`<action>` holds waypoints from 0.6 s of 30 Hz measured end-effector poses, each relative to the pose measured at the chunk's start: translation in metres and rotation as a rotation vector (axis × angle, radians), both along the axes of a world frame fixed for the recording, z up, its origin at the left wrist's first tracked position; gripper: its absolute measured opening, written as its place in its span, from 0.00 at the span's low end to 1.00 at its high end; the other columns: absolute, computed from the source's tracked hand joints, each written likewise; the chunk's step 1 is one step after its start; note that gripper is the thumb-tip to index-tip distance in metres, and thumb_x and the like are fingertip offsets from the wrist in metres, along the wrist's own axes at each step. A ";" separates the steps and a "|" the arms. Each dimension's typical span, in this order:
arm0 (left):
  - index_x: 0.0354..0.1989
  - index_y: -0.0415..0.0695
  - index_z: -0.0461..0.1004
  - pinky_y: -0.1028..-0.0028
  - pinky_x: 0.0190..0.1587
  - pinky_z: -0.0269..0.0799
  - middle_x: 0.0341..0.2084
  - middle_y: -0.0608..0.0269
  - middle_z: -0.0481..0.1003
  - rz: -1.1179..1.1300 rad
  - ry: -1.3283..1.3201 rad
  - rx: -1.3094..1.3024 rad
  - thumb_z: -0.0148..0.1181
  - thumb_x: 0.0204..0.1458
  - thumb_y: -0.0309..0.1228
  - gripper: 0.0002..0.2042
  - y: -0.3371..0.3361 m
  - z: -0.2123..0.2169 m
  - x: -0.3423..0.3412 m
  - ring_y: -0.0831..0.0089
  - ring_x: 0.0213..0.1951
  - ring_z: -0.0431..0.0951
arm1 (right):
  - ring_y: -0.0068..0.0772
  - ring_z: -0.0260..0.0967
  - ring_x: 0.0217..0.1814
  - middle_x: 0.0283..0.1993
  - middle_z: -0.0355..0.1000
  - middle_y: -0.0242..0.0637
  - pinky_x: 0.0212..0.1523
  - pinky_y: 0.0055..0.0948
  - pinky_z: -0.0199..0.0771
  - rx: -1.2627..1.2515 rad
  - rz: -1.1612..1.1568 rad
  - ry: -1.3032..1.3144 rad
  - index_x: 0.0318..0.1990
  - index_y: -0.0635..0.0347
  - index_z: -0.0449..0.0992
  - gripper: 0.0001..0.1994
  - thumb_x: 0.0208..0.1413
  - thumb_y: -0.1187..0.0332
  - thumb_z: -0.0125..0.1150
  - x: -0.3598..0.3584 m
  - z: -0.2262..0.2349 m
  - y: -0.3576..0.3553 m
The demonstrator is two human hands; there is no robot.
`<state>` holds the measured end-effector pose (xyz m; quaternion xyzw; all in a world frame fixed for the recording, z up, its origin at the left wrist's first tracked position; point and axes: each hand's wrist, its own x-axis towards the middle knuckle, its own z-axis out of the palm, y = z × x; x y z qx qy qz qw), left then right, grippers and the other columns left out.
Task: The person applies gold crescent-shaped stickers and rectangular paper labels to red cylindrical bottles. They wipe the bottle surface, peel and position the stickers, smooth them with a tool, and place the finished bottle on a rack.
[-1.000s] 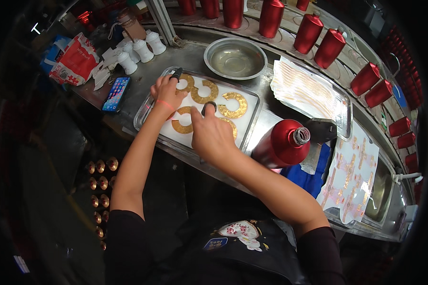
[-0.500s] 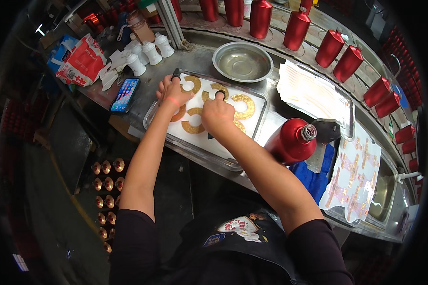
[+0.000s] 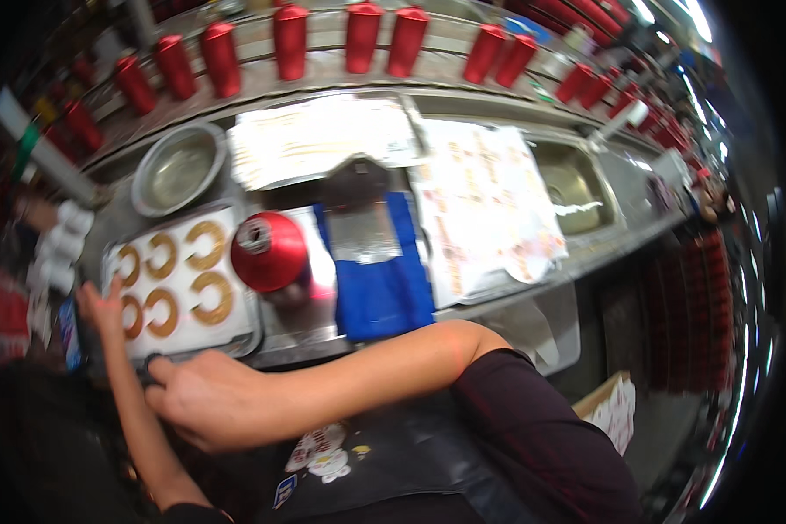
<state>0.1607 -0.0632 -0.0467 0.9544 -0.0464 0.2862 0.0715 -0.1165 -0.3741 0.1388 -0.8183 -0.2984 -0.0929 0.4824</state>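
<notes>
My left hand (image 3: 105,307) is at the left edge of a metal tray (image 3: 251,325), fingers apart and nothing visible in them, though blurred. On the tray's white sheet (image 3: 182,284) lie several gold C-shaped pieces (image 3: 211,299). My right hand (image 3: 205,397) is off the tray, close to my apron, its fingers curled in. A black covering (image 3: 153,359) shows at the tip of one of its digits. Whatever those fingers hold, if anything, is hidden. A red bottle (image 3: 275,253) with a bare threaded neck stands just right of the tray.
Behind the tray sits a metal bowl (image 3: 176,175). A blue cloth (image 3: 380,301) lies under a dark-topped tool (image 3: 358,188), beside white sheets with printed pieces (image 3: 489,218). A sink (image 3: 576,188) is further right. Red bottles (image 3: 291,44) line the conveyor at the back.
The view has swung to the right. My right hand has left the gold pieces and drawn back toward my body. My left hand has moved to the tray's left edge.
</notes>
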 end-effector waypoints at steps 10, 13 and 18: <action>0.64 0.34 0.66 0.68 0.62 0.64 0.57 0.47 0.73 -0.309 0.253 -0.644 0.63 0.60 0.35 0.27 -0.114 0.088 -0.063 0.63 0.55 0.74 | 0.47 0.68 0.35 0.34 0.64 0.41 0.35 0.41 0.68 -0.077 -1.074 0.364 0.41 0.54 0.78 0.11 0.50 0.74 0.57 -0.216 -0.037 -0.209; 0.58 0.31 0.69 0.62 0.57 0.72 0.51 0.39 0.75 -0.087 0.207 -0.304 0.68 0.56 0.43 0.30 -0.160 0.132 -0.105 0.53 0.50 0.77 | 0.43 0.69 0.35 0.33 0.65 0.41 0.36 0.40 0.69 -0.090 -1.472 0.525 0.36 0.54 0.83 0.09 0.50 0.69 0.57 -0.295 -0.074 -0.223; 0.58 0.32 0.70 0.62 0.56 0.73 0.51 0.43 0.76 -0.537 0.050 -0.511 0.69 0.55 0.34 0.26 -0.232 0.186 -0.128 0.58 0.50 0.77 | 0.47 0.73 0.45 0.44 0.75 0.45 0.44 0.42 0.74 0.063 -1.708 0.934 0.35 0.53 0.84 0.09 0.54 0.62 0.59 -0.389 -0.144 -0.229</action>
